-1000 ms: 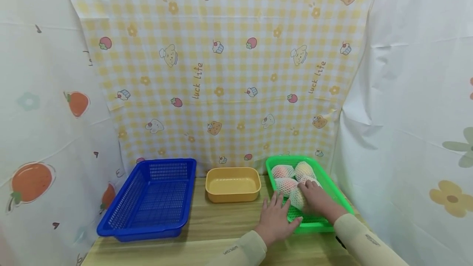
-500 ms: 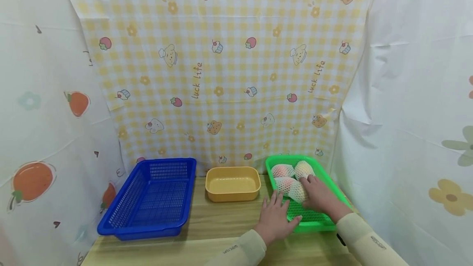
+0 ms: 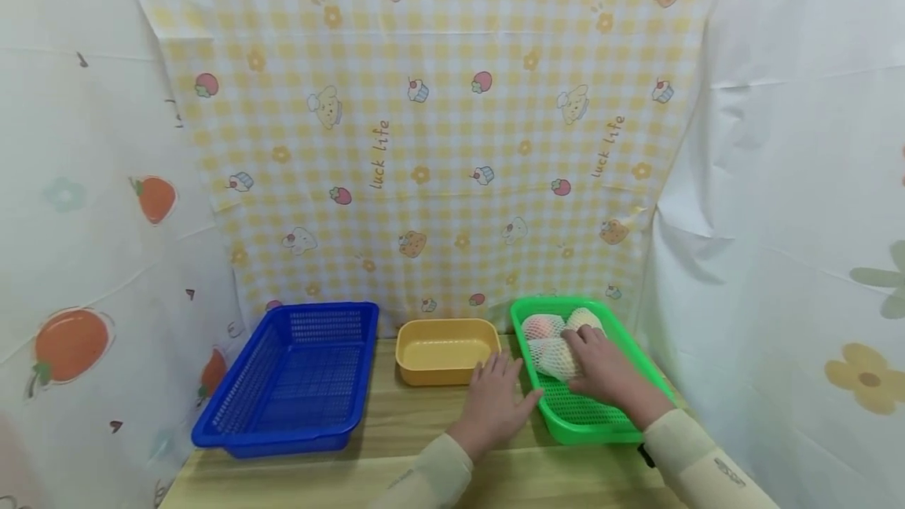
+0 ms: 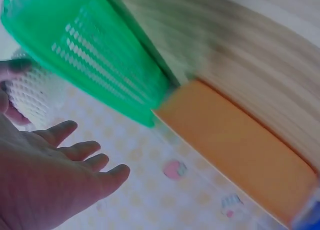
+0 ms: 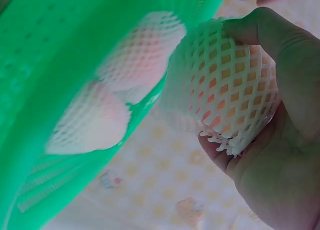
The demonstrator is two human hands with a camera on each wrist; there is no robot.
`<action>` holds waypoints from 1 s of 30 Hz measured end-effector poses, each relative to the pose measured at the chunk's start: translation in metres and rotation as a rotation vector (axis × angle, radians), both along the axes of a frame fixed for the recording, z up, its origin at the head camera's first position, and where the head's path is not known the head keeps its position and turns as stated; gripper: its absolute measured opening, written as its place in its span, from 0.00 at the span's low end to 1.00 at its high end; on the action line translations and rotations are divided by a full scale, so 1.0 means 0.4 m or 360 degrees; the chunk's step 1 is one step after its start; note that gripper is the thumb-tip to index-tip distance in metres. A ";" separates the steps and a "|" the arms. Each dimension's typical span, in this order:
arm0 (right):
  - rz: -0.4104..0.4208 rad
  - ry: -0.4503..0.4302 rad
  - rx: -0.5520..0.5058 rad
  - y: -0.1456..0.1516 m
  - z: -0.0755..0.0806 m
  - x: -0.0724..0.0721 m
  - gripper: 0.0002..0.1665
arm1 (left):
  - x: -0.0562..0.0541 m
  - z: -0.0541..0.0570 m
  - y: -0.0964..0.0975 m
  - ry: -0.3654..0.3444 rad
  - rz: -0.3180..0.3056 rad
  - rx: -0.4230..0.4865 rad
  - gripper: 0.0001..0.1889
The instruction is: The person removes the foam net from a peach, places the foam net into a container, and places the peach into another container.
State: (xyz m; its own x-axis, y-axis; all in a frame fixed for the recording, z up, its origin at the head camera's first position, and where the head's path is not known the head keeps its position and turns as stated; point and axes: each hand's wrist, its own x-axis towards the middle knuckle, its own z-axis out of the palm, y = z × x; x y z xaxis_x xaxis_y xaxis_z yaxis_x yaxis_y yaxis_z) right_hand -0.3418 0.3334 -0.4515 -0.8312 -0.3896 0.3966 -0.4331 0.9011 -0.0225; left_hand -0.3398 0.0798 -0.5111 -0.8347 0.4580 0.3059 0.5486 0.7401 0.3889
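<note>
My right hand [image 3: 601,368] grips a fruit in a white foam net [image 5: 225,84], thumb on one side and fingers on the other. Yellow and reddish skin shows through the mesh; its exact kind is unclear. The hand is over the green basket [image 3: 566,434], where other netted fruits [image 3: 543,326] lie towards the back. In the right wrist view, two pinkish netted fruits [image 5: 92,120] sit close by. My left hand [image 3: 492,399], fingers straight and spread, is between the yellow container and the green basket, holding nothing.
A yellow container [image 3: 445,375] stands at the back middle of the wooden table [image 3: 403,422]. To its left is a blue mesh basket [image 3: 283,440]. A checked cloth [image 3: 438,132] hangs behind, with white cloths at both sides.
My left hand has moved left, away from the green basket's rim towards the yellow container. The right hand has shifted slightly left and up with the netted fruit.
</note>
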 end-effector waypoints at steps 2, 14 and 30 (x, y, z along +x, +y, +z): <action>0.0019 -0.0029 -0.0041 -0.022 0.009 0.005 0.50 | 0.002 0.000 -0.041 -0.0017 0.0035 0.0049 0.40; 0.0208 -0.0070 -0.0082 -0.178 0.022 0.012 0.50 | 0.024 0.010 -0.242 -0.0021 0.0198 0.0341 0.41; 0.0384 -0.0112 -0.0041 -0.321 -0.012 0.008 0.50 | 0.054 0.005 -0.339 -0.0135 0.0341 0.0521 0.42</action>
